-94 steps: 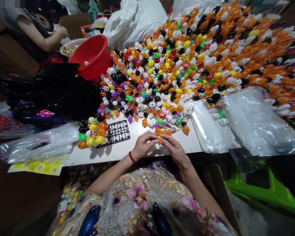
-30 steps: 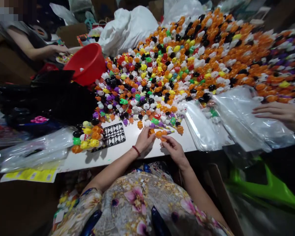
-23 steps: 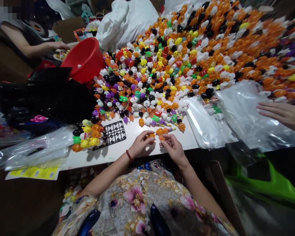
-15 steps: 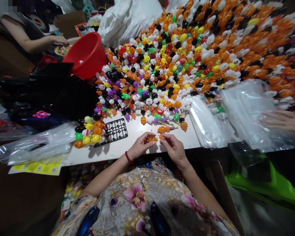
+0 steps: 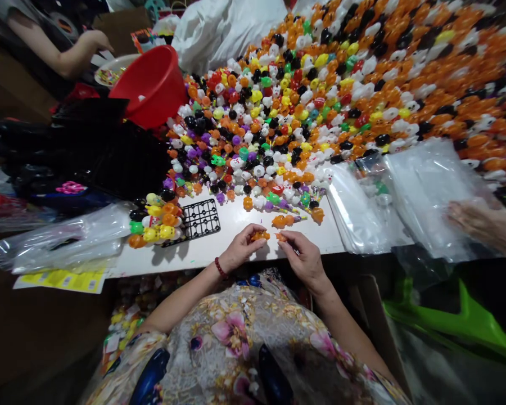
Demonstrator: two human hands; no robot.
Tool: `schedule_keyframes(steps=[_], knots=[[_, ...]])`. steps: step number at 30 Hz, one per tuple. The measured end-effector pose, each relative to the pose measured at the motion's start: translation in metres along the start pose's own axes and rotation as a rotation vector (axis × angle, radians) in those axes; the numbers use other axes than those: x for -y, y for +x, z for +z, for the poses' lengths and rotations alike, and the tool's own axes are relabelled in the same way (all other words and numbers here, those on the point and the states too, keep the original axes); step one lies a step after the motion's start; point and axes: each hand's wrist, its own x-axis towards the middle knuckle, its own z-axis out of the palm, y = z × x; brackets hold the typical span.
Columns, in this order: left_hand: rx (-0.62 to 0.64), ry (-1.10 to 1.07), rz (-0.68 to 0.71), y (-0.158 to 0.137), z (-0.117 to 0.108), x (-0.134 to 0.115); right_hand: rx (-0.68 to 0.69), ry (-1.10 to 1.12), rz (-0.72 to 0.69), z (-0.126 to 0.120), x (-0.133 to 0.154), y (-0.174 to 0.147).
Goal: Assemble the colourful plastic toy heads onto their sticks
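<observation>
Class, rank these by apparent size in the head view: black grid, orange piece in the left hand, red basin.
1. Red basin
2. Black grid, visible part
3. Orange piece, partly hidden by the left hand

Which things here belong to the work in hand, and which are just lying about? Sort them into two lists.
In the work, apparently:
- orange figure in the left hand
- smaller orange piece in the right hand
- black grid, figures clustered at one end
- heap of figures

Lying about, probably:
- red basin
- white sack
- black plastic
- pink thing
</observation>
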Motion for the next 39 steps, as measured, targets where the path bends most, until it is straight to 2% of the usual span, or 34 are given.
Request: schedule_keyframes(steps=[4,7,11,15,17,20,26,29,32,35,39], knots=[[0.016,0.029,0.011,-0.001,0.0,0.001,0.054,0.017,-0.009,0.0,0.002,0.0],[0.055,0.07,0.031,-0.001,0.0,0.001,0.101,0.062,0.046,0.0,0.002,-0.001],[0.118,0.114,0.025,0.0,-0.002,0.002,0.156,0.154,0.204,-0.003,0.0,-0.001],[0.197,0.169,0.012,-0.001,-0.006,-0.001,0.229,0.357,0.404,-0.005,-0.001,-0.004],[0.226,0.191,0.017,-0.002,-0.007,-0.004,0.225,0.419,0.446,-0.004,0.0,-0.006],[0.236,0.232,0.03,-0.003,-0.007,-0.008,0.139,0.365,0.416,0.001,0.006,-0.01],[0.227,0.288,0.039,-0.006,-0.006,-0.012,-0.007,0.163,0.269,0.01,0.015,-0.021],[0.238,0.271,0.06,-0.006,-0.005,-0.011,-0.065,0.202,0.262,0.014,0.015,-0.025],[0.238,0.278,0.089,-0.006,-0.005,-0.01,-0.105,0.331,0.343,0.018,0.015,-0.027],[0.239,0.391,0.161,-0.005,-0.006,-0.011,-0.094,0.428,0.412,0.02,0.015,-0.026],[0.236,0.513,0.24,-0.006,-0.008,-0.013,-0.117,0.361,0.341,0.023,0.015,-0.028]])
